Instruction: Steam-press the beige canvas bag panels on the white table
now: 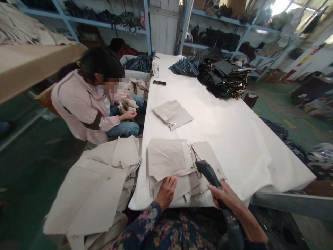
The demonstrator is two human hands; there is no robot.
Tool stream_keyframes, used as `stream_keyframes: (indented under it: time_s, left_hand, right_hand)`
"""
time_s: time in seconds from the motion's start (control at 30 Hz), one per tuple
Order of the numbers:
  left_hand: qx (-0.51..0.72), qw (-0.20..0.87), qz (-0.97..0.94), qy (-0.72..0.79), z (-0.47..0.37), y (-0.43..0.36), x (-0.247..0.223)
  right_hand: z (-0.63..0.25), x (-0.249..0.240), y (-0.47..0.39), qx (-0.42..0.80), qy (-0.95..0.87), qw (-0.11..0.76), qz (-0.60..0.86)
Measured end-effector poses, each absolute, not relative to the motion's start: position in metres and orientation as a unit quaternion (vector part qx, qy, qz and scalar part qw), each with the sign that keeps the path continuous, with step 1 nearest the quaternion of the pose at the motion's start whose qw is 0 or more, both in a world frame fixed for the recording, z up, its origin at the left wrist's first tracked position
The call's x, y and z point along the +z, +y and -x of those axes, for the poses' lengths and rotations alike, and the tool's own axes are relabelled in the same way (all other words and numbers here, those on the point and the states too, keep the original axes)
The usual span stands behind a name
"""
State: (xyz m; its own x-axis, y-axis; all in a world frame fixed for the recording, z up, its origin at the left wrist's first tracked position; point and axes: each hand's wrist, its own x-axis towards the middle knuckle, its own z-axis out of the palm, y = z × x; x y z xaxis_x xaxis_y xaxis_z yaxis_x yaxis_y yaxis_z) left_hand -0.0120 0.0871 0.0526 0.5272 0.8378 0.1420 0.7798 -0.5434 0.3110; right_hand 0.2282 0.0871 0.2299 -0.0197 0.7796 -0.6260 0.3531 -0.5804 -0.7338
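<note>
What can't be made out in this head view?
- Right hand: wrapped on a dark tool; the tool's tip sits against the beige fabric pieces, contact point unclear.
- Left hand: palm flat on the fabric, what lies under it is hidden.
- Metal fitting on the folded beige piece: too small to identify.
- Co-worker's hands: their beige item is bunched and partly hidden.
- Dark stack: contents blurred by distance.
</note>
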Motion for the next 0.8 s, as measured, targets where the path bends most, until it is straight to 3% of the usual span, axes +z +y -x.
stream_keyframes:
  time_s: [0.17, 0.3, 0.57, 0.8]
  left_hand:
    - [0.136, 0.104, -0.865, 0.471, 0.012, 0.086, 0.052]
    - [0.132, 0.102, -0.867, 0.469, 0.013, 0.086, 0.053]
    - [0.135, 0.099, -0.866, 0.471, 0.011, 0.086, 0.053]
    - [0.131, 0.110, -0.861, 0.478, 0.011, 0.084, 0.050]
  right_hand:
    - [-0.205, 0.204, 0.086, 0.604, -0.459, 0.136, 0.637]
    - [-0.205, 0.181, 0.096, 0.580, -0.458, 0.150, 0.657]
    - [-0.227, 0.200, 0.092, 0.559, -0.462, 0.164, 0.668]
    - [-0.217, 0.188, 0.091, 0.573, -0.454, 0.164, 0.662]
